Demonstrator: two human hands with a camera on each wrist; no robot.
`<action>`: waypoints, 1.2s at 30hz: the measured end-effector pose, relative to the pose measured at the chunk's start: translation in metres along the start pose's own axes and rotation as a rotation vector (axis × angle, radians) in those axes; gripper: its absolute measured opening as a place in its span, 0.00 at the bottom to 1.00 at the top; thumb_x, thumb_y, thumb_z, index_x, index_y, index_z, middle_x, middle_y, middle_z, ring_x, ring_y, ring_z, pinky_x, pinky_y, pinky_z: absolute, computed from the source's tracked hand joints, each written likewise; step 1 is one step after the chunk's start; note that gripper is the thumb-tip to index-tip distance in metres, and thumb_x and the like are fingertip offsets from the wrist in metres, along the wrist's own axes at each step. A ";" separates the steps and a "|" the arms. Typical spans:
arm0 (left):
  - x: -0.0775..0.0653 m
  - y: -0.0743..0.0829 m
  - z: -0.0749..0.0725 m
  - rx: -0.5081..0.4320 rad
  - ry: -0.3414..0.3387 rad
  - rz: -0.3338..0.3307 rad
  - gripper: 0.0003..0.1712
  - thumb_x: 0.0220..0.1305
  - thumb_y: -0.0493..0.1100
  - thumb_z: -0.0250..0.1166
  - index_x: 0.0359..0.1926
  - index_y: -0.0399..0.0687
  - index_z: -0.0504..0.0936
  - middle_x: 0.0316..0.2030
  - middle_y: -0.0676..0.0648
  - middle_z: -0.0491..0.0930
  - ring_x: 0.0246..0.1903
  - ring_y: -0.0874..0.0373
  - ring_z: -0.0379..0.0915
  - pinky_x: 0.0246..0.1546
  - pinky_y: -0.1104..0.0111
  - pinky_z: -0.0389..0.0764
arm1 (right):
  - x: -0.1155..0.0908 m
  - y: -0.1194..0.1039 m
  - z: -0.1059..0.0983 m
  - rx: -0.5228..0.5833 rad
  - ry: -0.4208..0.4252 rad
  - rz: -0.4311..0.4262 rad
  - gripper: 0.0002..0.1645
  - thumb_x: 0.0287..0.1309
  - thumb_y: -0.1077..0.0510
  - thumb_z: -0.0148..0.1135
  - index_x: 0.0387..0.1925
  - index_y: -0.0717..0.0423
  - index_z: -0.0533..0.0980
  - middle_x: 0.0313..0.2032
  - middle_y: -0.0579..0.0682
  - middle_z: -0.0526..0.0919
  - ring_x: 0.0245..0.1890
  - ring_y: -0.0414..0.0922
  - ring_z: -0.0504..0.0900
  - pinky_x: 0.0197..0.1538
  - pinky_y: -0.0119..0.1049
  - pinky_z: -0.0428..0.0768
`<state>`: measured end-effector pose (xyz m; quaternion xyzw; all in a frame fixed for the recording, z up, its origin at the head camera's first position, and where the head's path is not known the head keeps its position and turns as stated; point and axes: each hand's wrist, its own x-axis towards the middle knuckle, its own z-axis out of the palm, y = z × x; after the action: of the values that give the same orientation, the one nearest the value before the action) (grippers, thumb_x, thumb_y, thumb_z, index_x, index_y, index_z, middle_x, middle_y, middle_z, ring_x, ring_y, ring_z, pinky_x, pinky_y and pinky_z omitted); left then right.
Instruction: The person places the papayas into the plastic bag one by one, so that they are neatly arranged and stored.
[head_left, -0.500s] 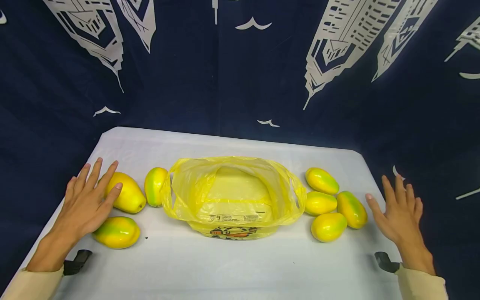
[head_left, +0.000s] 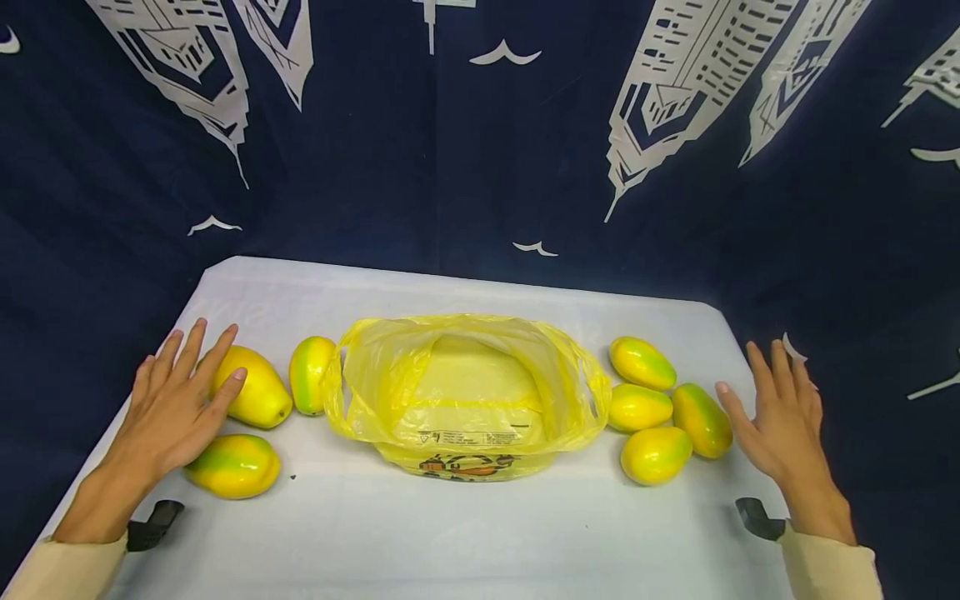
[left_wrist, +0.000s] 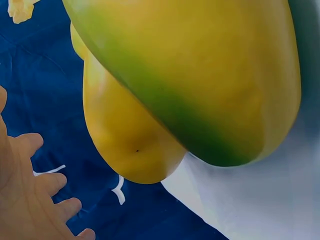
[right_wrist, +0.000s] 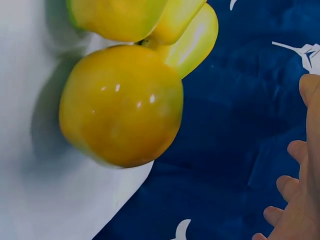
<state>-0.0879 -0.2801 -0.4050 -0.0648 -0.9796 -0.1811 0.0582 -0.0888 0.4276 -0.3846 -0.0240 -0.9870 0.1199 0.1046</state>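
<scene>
My left hand (head_left: 171,408), fingers spread, hovers at the left of the table beside a large yellow papaya-like fruit (head_left: 255,390) and a yellow-green fruit (head_left: 234,467). In the left wrist view a gap shows between the hand (left_wrist: 25,195) and the nearest fruit (left_wrist: 215,75). On the right, my right hand (head_left: 787,425) is held with straight fingers near a mango-like fruit (head_left: 703,421), holding nothing. The right wrist view shows it apart from the yellow fruit (right_wrist: 122,107). Between the hands stands a yellow plastic bag (head_left: 465,465), its mouth spread wide.
Another yellow-green fruit (head_left: 309,375) lies against the bag's left side. Several mango-like fruits, such as the front one (head_left: 656,456), cluster right of the bag. A white cloth covers the table (head_left: 465,542); a dark blue printed curtain (head_left: 450,150) hangs behind.
My right hand has moved slightly left, closer to the fruits on the right. The left hand, bag and fruits stay where they were.
</scene>
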 end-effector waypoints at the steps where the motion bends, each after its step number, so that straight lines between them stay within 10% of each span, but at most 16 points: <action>1: 0.000 0.000 0.000 0.001 -0.001 -0.001 0.36 0.80 0.59 0.36 0.81 0.57 0.39 0.79 0.37 0.28 0.77 0.34 0.19 0.72 0.36 0.23 | 0.000 -0.001 0.000 0.004 0.001 -0.004 0.46 0.75 0.36 0.41 0.80 0.50 0.38 0.79 0.56 0.26 0.77 0.65 0.25 0.73 0.70 0.26; 25: -0.002 0.000 0.002 -0.002 -0.004 -0.019 0.36 0.80 0.59 0.37 0.81 0.58 0.40 0.79 0.36 0.29 0.77 0.33 0.20 0.72 0.35 0.23 | 0.011 -0.051 0.008 0.093 0.020 -0.165 0.43 0.75 0.40 0.45 0.81 0.43 0.40 0.80 0.51 0.31 0.79 0.60 0.29 0.75 0.68 0.28; 36: -0.001 -0.001 0.003 -0.017 -0.008 -0.015 0.37 0.80 0.59 0.39 0.81 0.57 0.40 0.79 0.36 0.30 0.76 0.30 0.23 0.71 0.33 0.25 | 0.011 -0.084 0.010 0.200 -0.055 -0.273 0.42 0.74 0.46 0.52 0.80 0.39 0.44 0.81 0.48 0.34 0.79 0.59 0.33 0.66 0.81 0.44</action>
<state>-0.0870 -0.2806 -0.4082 -0.0589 -0.9787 -0.1896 0.0523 -0.1040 0.3444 -0.3717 0.1241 -0.9667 0.2026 0.0948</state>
